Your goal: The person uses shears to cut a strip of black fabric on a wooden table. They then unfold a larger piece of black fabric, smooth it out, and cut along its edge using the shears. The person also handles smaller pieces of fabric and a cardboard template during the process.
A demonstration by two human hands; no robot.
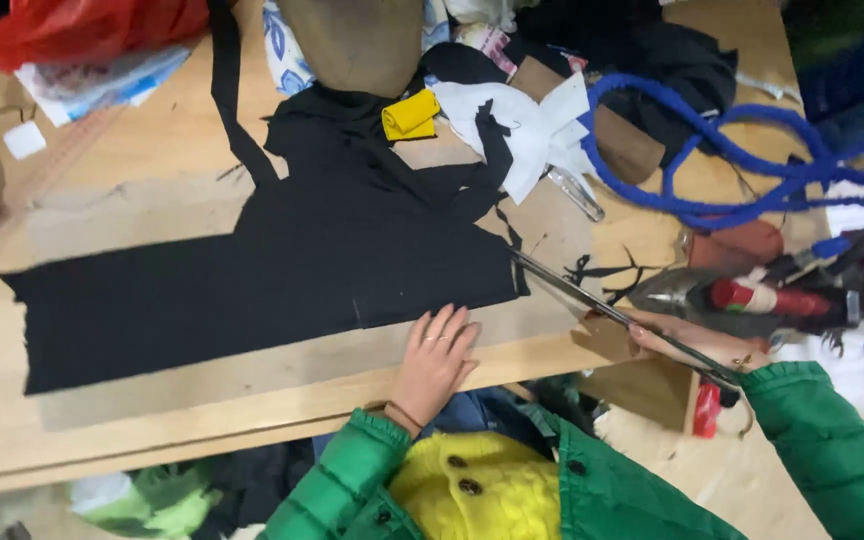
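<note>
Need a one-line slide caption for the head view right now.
Left hand flat on black fabric; right hand holds long scissors at its edge.

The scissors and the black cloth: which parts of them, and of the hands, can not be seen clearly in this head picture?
- Scissors, head view: handles hidden inside the right hand; blades motion-blurred, so open or shut is unclear.
- Black cloth: its upper end disappears under the pile of scraps.
- Left hand: lies flat at the cloth's edge; palm hidden.
- Blue cord: its right end is blurred in the clutter.
</note>
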